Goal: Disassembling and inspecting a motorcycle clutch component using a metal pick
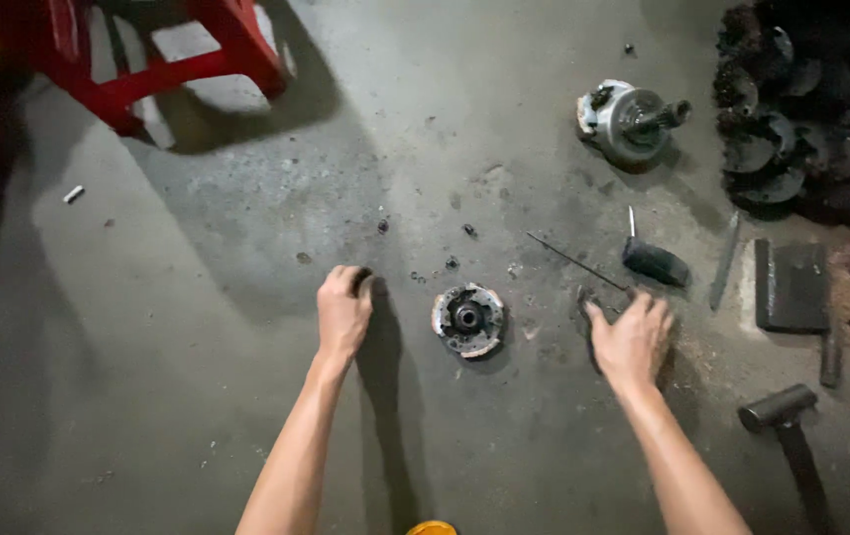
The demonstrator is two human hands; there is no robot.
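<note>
Round clutch hub [467, 319] lay flat between hands, nearer left hand [343, 309], fingers curled together; right hand [631, 337] fingers spread on floor [246, 416].

floor [246, 396]: rough matt concrete | round part [467, 318]: dull greasy metal | stool [162, 50]: glossy red plastic

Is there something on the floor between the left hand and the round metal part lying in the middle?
Nothing sizeable. Between the left hand and the round metal part lies bare concrete floor; only a few small dark bits sit slightly beyond that gap.
</note>
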